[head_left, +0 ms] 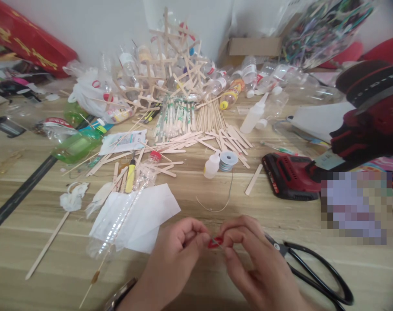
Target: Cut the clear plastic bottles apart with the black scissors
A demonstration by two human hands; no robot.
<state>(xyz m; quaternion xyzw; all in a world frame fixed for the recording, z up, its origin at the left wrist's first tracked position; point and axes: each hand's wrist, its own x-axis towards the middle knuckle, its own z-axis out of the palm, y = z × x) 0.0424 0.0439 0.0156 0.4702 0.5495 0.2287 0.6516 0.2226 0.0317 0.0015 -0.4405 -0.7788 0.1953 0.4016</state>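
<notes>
Between my two hands, near the lower middle of the view, is a small red cap with a thin strand across it. My left hand pinches at the cap's left side, thumb and index finger together. From the right, my right hand closes its fingertips at the other side of the cap. Black-handled scissors lie beside and partly behind my right hand. Above the hands, a spool of wire stands next to a small white dropper bottle.
A clear plastic bottle with a stick through it lies on white paper at left. A red and black power tool rests at right. Wooden sticks and plastic bottles crowd the back.
</notes>
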